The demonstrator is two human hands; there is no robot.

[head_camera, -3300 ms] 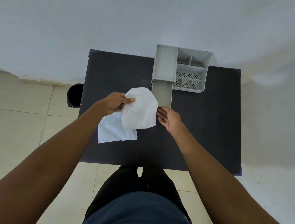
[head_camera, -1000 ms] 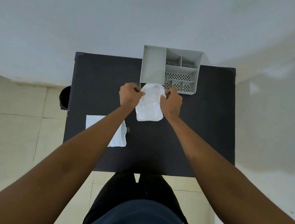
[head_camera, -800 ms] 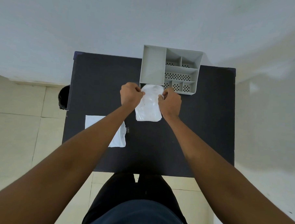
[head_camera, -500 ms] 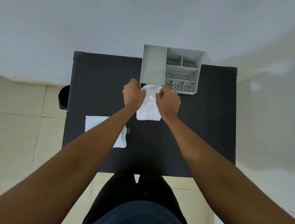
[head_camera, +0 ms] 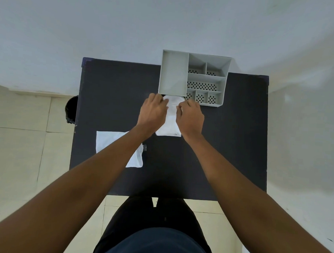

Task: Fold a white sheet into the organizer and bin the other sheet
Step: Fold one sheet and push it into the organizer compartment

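A folded white sheet (head_camera: pixel 169 124) lies on the black table (head_camera: pixel 228 138), just in front of the grey organizer (head_camera: pixel 174 73). My left hand (head_camera: pixel 153 114) presses on its left side and my right hand (head_camera: pixel 190 118) on its right side, fingers gripping the far corners near the organizer's front wall. The sheet's far edge touches that wall. The second white sheet (head_camera: pixel 108 141) lies flat at the table's left, partly hidden under my left forearm. The organizer has one long left compartment and several smaller perforated ones.
A black bin (head_camera: pixel 71 109) stands on the tiled floor beside the table's left edge. A white wall runs behind the table. My legs are at the table's near edge.
Both hands have drawn closer together over the folded sheet, narrowing it. Earlier, I lifted this sheet off the other one and brought it before the organizer.
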